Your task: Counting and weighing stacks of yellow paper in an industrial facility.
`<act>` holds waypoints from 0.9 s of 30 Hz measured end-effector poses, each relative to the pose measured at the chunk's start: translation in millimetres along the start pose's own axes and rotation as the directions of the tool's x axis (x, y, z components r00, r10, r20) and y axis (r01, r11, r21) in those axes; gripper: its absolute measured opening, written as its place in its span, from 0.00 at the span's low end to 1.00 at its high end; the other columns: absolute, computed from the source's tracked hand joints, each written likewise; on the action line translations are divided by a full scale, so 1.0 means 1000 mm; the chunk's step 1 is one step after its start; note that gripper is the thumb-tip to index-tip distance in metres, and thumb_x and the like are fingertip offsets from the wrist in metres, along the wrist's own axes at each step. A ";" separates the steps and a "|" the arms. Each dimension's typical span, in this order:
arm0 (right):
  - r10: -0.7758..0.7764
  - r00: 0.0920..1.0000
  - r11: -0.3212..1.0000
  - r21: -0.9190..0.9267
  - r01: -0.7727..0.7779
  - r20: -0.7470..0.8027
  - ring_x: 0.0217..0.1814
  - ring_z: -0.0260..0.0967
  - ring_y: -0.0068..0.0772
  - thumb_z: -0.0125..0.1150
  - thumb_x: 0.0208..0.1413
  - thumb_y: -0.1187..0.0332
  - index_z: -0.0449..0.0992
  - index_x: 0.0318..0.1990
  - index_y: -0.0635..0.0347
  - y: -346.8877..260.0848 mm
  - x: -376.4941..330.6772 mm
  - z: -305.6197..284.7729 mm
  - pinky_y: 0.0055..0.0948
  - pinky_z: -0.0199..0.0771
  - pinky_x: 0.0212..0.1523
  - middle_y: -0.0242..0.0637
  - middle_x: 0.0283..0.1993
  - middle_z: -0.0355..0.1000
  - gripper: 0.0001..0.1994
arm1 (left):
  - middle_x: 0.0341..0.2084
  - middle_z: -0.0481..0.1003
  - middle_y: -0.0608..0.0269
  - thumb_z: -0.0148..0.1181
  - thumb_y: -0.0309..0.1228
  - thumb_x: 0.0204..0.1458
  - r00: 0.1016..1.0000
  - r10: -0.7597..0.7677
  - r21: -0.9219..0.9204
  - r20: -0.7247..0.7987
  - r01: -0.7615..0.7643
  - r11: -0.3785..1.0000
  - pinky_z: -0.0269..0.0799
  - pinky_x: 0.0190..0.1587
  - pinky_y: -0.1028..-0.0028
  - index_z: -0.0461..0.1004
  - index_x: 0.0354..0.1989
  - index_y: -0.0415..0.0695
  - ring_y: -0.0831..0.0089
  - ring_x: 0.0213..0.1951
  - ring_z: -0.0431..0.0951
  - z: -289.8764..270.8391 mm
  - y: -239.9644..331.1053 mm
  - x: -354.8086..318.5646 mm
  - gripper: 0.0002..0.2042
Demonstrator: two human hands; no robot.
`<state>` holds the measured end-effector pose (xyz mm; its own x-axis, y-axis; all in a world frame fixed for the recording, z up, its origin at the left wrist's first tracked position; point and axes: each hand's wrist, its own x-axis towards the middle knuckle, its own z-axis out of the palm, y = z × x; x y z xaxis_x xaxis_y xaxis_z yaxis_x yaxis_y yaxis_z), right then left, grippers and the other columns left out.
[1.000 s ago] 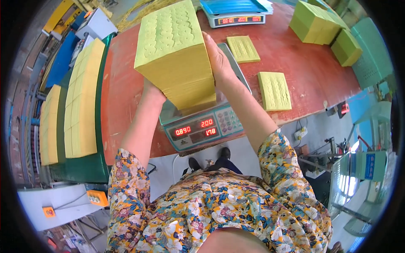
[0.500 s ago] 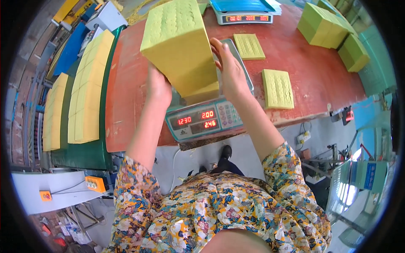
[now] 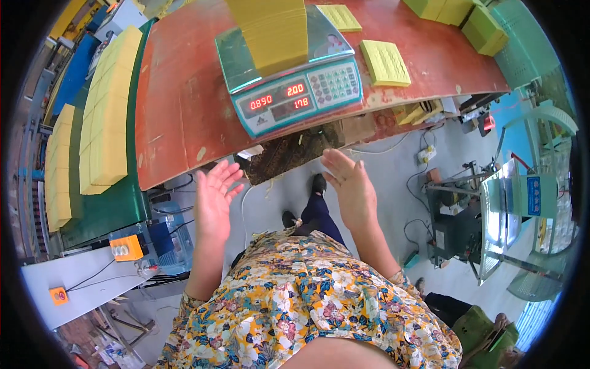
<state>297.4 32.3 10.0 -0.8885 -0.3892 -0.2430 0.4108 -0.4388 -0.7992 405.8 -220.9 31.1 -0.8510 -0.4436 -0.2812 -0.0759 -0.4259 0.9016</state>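
A tall block of stacked yellow sheets (image 3: 275, 40) stands on the metal pan of a digital scale (image 3: 335, 86) with a lit red display and a keypad. Its top runs out of the picture. My left hand (image 3: 215, 200) hangs in the air short of the table, palm turned inward and fingers spread, holding nothing. My right hand (image 3: 351, 187) faces it across a gap, also bare, with its fingers stretched out. Both hands are apart from the block and the scale. On the tabletop right of the scale lies a yellow embossed pad (image 3: 385, 63), with another yellow pad (image 3: 340, 18) farther back.
The red table (image 3: 178, 111) has a curved-looking front edge. Yellow block rows (image 3: 110, 117) line a green conveyor (image 3: 110, 215) at left. More yellow blocks (image 3: 484, 31) sit far right beside a teal basket (image 3: 525, 55). An orange control box (image 3: 127, 248) is lower left; another person (image 3: 479, 332) is lower right.
Both hands have let go of the yellow block, now resting on the scale, and drawn back toward me. The view has shifted and the scale's displayed numbers have changed.
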 end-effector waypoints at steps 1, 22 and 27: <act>0.016 1.000 1.000 0.006 -0.016 -0.012 0.71 0.58 0.43 0.32 0.71 0.49 0.62 0.65 0.70 0.004 -0.009 0.002 0.41 0.53 0.70 0.49 0.68 0.62 0.32 | 0.55 0.71 0.48 0.31 0.57 0.66 1.000 0.010 -0.005 0.020 -0.009 1.000 0.68 0.56 0.60 0.63 0.63 0.36 0.61 0.56 0.72 0.005 0.001 -0.003 0.35; 0.020 0.993 0.999 -0.036 -0.016 0.115 0.65 0.66 0.43 0.36 0.70 0.53 0.69 0.60 0.70 0.014 -0.025 0.030 0.40 0.61 0.64 0.49 0.61 0.70 0.27 | 0.46 0.76 0.48 0.32 0.55 0.67 0.992 0.066 -0.039 0.107 -0.063 0.997 0.71 0.50 0.63 0.68 0.55 0.38 0.62 0.47 0.77 0.008 0.013 -0.022 0.31; 0.029 0.992 0.998 -0.066 -0.021 0.125 0.64 0.66 0.41 0.35 0.71 0.53 0.69 0.60 0.69 0.005 -0.012 0.031 0.40 0.61 0.65 0.47 0.61 0.70 0.27 | 0.45 0.77 0.49 0.34 0.53 0.67 0.988 0.044 -0.049 0.149 -0.037 0.998 0.72 0.50 0.64 0.69 0.54 0.37 0.63 0.47 0.77 0.018 0.013 -0.006 0.29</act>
<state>316.8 9.7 25.7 -0.8436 -0.5003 -0.1951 0.4148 -0.3765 -0.8283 400.2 -209.3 50.3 -0.9213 -0.3397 -0.1891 -0.0187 -0.4471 0.8943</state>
